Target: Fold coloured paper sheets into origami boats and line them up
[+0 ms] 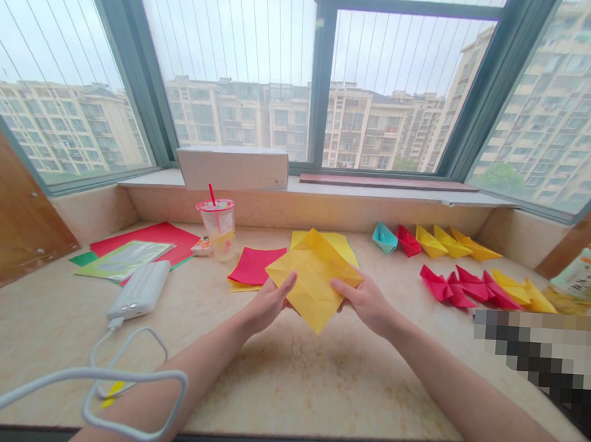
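A person's left hand and right hand are pinching a creased yellow paper square near opposite side corners, thumbs on top; the sheet is lying between them above a countertop, another corner pointing toward the person, neither hand clearly nearer.

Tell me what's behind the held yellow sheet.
Past its upper edges, yellow paper shows on the countertop. The sheet hides the rest, and fingers of the left hand and right hand.
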Tool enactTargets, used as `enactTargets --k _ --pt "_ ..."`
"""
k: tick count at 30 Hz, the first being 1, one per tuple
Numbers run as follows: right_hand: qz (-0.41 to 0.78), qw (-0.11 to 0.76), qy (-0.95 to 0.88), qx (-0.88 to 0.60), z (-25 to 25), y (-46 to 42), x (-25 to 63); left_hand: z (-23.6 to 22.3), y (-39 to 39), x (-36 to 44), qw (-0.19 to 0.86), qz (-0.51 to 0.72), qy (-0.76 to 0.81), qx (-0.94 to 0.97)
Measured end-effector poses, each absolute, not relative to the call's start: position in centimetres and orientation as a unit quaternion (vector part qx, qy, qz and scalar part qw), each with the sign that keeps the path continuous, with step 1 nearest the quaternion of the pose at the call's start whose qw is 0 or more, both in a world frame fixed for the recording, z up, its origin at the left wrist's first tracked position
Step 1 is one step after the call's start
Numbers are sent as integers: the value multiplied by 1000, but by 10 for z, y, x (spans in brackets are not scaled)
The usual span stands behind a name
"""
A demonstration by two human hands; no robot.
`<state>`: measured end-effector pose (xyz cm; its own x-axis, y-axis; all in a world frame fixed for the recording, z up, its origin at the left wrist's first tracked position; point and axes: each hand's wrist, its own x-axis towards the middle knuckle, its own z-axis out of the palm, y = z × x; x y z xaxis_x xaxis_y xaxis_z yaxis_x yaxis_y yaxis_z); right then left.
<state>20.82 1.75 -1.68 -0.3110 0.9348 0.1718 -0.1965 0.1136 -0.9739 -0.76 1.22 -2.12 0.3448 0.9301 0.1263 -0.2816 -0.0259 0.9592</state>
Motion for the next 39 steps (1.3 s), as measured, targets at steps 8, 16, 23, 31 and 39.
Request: enactTargets --k 8,16,23,31,39 --pt "568 517 -529 -361 -7 23 216 -15 17 -6 554 484 369 569" --pt "541 524 -533 -386 -3 32 234 -14 19 -10 562 411 379 610" --pt "510 548 -551 -370 -1 28 229 -9 17 -6 529 507 364 574" --pt "505 550 -551 -372 3 26 226 -9 19 -8 500 544 354 573" --pt "476 549 -569 -386 -4 31 228 -13 22 -9 470 529 385 592"
